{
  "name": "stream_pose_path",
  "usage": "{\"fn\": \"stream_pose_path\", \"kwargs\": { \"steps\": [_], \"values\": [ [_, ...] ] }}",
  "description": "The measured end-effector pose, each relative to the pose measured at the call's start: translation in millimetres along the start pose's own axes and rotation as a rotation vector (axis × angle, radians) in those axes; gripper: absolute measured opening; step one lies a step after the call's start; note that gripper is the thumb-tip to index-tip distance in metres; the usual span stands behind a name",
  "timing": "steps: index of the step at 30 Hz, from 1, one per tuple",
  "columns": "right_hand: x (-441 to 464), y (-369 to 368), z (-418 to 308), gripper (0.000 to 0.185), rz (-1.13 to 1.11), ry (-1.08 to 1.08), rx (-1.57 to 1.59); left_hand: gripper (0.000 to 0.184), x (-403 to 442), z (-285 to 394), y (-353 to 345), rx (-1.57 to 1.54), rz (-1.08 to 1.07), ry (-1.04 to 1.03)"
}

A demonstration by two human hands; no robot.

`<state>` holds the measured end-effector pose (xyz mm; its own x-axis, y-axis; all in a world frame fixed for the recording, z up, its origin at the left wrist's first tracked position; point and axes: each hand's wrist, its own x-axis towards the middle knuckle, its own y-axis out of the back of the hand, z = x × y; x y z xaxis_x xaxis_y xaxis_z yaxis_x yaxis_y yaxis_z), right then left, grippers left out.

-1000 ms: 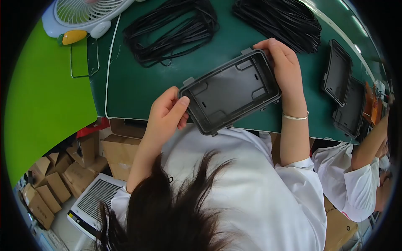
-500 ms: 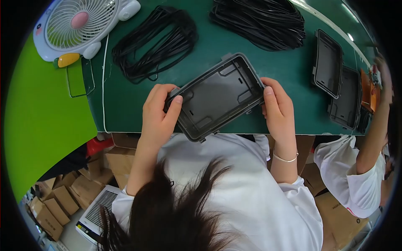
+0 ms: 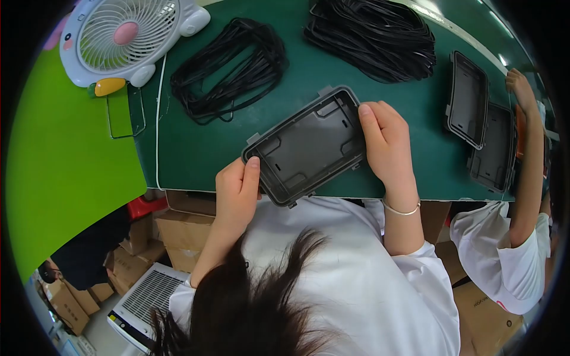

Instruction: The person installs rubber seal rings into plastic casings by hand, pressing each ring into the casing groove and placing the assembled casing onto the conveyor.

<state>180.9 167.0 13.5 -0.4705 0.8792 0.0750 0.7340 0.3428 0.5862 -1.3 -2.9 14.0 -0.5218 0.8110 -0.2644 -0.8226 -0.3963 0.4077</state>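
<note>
A dark grey plastic box shell [image 3: 306, 148], shallow and hollow side up, is held tilted over the front edge of the green table. My left hand [image 3: 236, 188] grips its lower left corner, thumb on the rim. At the upper right end, my right hand [image 3: 386, 139] is closed on the rim, thumb on top and fingers behind. Small latch tabs stick out along the long sides. Beyond the shell lie a loose coil of black rubber cord [image 3: 228, 71] and a thicker bundle of black cord [image 3: 371, 38].
Two similar shells [image 3: 467, 101] [image 3: 494, 148] overlap at the right. A co-worker's arm [image 3: 528, 172] reaches over the table there, near an orange item. A white fan [image 3: 127, 35] stands at the upper left by a bright green surface [image 3: 71, 172]. Cardboard boxes [image 3: 184, 234] sit below the table.
My right hand has shifted up along the end of the shell, and my left hand sits lower on its corner. The co-worker's hand has moved up. The whole view has shifted slightly.
</note>
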Motion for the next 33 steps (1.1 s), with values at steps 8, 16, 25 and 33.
{"fn": "stream_pose_path", "kwargs": {
  "steps": [8,16,25,33],
  "values": [
    [-21.5,8.4,4.0,0.020,-0.039,-0.004,0.033,0.036,25.0,18.1,13.3,0.054,-0.066,0.033],
    [-33.8,5.2,-10.1,0.033,0.104,-0.265,0.810,0.019,37.6,6.8,-3.1,0.219,0.265,-0.441],
    [-9.9,-7.0,5.0,0.028,-0.015,-0.243,0.593,0.029,36.0,10.8,-14.0,-0.337,-0.158,-0.048],
    [34.0,-15.4,7.1,0.022,0.049,0.027,0.190,0.032,96.5,34.6,-27.7,-0.346,-0.172,0.050]
  ]
}}
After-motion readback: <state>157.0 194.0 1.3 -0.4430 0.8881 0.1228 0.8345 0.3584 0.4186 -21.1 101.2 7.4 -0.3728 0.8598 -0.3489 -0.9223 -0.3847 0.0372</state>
